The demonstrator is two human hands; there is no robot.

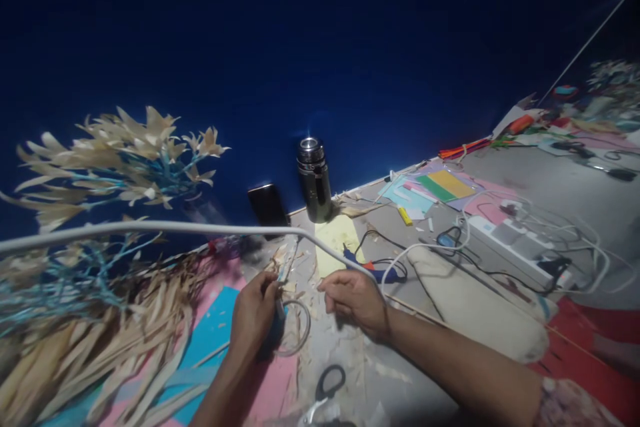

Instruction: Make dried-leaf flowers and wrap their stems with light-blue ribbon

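My left hand (255,317) is closed in a pinch on a thin blue-and-tan stem (286,265) that rises from its fingertips. A clear tape roll (295,327) lies on the floor right under that hand. My right hand (354,300) is curled shut just to the right, knuckles up; what its fingers hold is hidden. A white cable (150,227) runs across in front of both hands. Piles of dried tan leaves (95,340) on blue wire lie to the left.
A steel flask (314,180) and a dark phone (269,205) stand against the blue wall. Black-handled scissors (327,383) lie near my wrists. Further right are a glue gun (375,270), a white power strip (520,247) with tangled cords, coloured paper sheets (440,187) and a beige cushion (475,307).
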